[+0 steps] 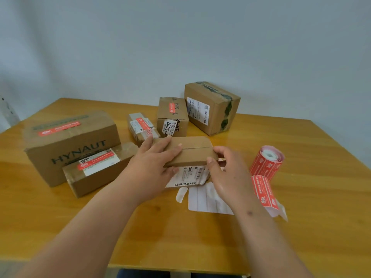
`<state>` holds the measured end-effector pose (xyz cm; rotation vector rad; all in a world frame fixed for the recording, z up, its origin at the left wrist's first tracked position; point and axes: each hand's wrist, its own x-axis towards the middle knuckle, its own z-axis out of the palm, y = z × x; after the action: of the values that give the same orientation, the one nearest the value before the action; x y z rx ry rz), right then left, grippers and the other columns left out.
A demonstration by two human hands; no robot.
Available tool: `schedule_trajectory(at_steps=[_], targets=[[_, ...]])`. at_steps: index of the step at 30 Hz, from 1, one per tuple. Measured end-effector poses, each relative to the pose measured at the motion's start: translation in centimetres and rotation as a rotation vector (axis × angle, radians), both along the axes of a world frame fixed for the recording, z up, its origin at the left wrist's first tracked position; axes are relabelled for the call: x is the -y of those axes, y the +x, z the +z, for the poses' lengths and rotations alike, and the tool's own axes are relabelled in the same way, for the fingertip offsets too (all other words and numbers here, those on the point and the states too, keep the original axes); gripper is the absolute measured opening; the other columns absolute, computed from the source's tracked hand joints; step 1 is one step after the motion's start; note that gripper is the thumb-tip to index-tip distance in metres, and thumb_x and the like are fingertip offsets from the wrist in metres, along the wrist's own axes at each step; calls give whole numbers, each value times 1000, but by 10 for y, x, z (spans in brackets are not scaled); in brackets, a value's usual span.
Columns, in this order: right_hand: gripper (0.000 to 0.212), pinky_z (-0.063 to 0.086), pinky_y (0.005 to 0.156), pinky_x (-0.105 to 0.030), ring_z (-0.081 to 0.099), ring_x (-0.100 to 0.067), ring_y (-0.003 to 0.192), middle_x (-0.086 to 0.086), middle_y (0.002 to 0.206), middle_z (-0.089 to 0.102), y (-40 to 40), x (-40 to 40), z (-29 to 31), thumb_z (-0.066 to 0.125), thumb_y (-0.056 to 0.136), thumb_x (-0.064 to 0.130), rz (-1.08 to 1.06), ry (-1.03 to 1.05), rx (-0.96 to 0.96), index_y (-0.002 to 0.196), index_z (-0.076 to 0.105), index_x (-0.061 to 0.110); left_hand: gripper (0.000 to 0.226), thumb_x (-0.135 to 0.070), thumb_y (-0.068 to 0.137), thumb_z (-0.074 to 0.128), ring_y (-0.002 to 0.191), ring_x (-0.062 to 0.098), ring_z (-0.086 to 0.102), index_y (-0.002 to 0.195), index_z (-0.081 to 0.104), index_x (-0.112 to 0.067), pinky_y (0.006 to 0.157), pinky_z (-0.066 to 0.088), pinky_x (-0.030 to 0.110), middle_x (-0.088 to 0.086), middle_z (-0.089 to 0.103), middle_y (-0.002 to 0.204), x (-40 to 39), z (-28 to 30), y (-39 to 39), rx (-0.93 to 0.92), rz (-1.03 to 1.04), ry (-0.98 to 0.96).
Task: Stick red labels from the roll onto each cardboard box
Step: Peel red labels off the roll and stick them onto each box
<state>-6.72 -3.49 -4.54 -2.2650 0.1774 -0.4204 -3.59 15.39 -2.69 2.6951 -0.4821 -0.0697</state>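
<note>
Here, with four boxes to your left already wearing red labels, your left hand (154,161) lies over the near end of the small cardboard box (190,151) at mid-desk (301,227), its fingers curled round the edge, while your right hand (226,173) grips the other end, fingers hooked over the top. You appear to be turning it to find a clear face. Next you will likely need a hand free to peel a label from the roll (268,160) lying just to your right.

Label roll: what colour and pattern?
Red with white print, white core, on the label roll; head view shows it best.
</note>
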Motion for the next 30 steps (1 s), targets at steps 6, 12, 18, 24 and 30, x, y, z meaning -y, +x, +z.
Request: schedule_trajectory(at_steps=[6, 12, 18, 24, 30], targets=[[31, 48, 89, -39, 55, -19, 107, 3, 119, 57, -4, 24, -7, 51, 92, 29, -60, -258, -211, 122, 56, 25, 56, -37, 103, 35, 149, 11, -10, 153, 10, -39, 119, -3, 40, -22, 3, 160, 15, -1, 3, 131, -21, 99], [45, 18, 113, -46, 38, -25, 130, 3, 138, 46, -8, 30, -22, 45, 88, 26, 60, -662, -502, 132, 49, 31, 51, -29, 103, 35, 148, 3, 2, 151, 20, -40, 123, 1, 37, -23, 15, 159, 22, -3, -1, 207, -17, 91], [48, 0, 116, -52, 37, -20, 132, 8, 136, 48, -11, 41, -11, 44, 85, 20, 52, -641, -465, 130, 51, 36, 46, -26, 103, 36, 146, -2, 10, 147, 31, -40, 122, 2, 31, -25, 26, 154, 26, -3, -8, 288, -28, 62], [49, 0, 118, -48, 39, -16, 130, 9, 131, 50, -16, 60, 5, 44, 86, 13, -95, -648, -398, 128, 52, 38, 42, -9, 90, 59, 131, 16, 47, 128, 62, -26, 115, 20, 32, -10, 59, 134, 31, -9, -7, 417, -22, -107], [63, -6, 115, -57, 28, -21, 137, 8, 138, 43, -17, 58, -4, 49, 80, 20, 76, -706, -583, 138, 36, 42, 29, -9, 81, 58, 98, 23, 63, 104, 73, -18, 86, 48, 45, -2, 71, 102, 54, -13, -15, 560, -107, -228]])
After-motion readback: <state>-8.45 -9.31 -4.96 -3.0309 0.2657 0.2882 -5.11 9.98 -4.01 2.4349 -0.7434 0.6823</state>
